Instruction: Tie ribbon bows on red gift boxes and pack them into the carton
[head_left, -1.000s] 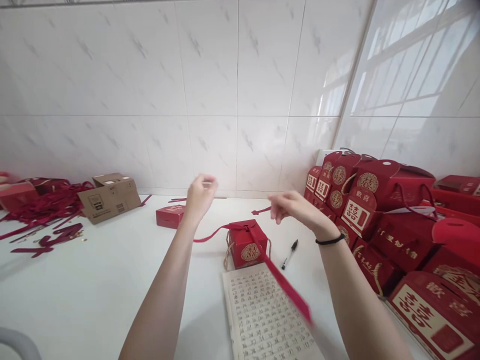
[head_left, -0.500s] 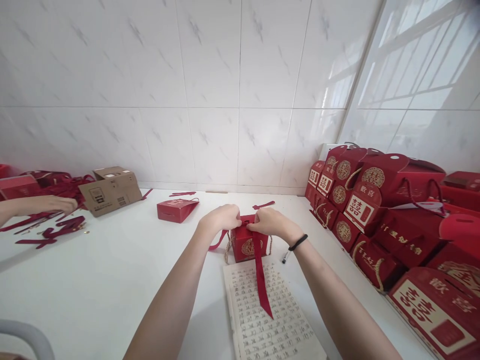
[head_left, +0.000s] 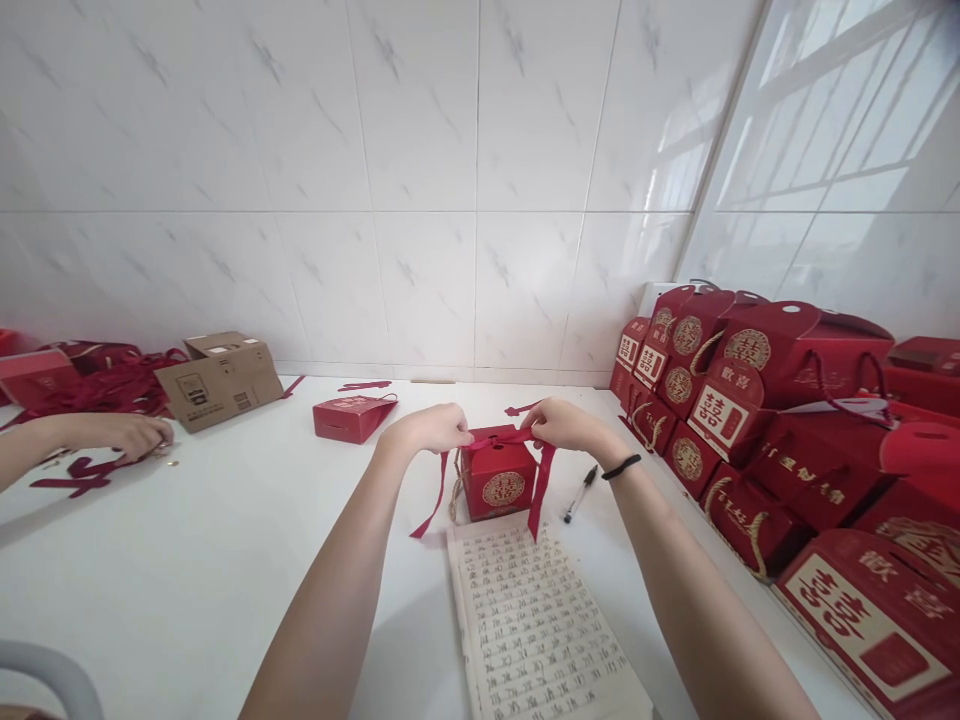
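A small red gift box [head_left: 499, 484] with a gold emblem stands on the white table [head_left: 225, 560], just behind a sheet of handwritten paper [head_left: 536, 625]. A red ribbon [head_left: 541, 482] crosses the top of the box, and its two ends hang down on either side. My left hand [head_left: 431, 428] pinches the ribbon at the box's top left. My right hand [head_left: 566, 424], with a black band on the wrist, pinches it at the top right. Both hands are closed on the ribbon.
A black pen [head_left: 579, 493] lies right of the box. Many larger red gift boxes [head_left: 757, 400] are stacked along the right. A flat red box [head_left: 352, 417] and a cardboard box [head_left: 221, 380] sit further back. Another person's hand [head_left: 127, 436] rests by loose red ribbons [head_left: 82, 478] at the left.
My hands came down from mid-air onto the box top, then drew apart with the ribbon. The long ribbon end that lay across the paper now hangs beside the box.
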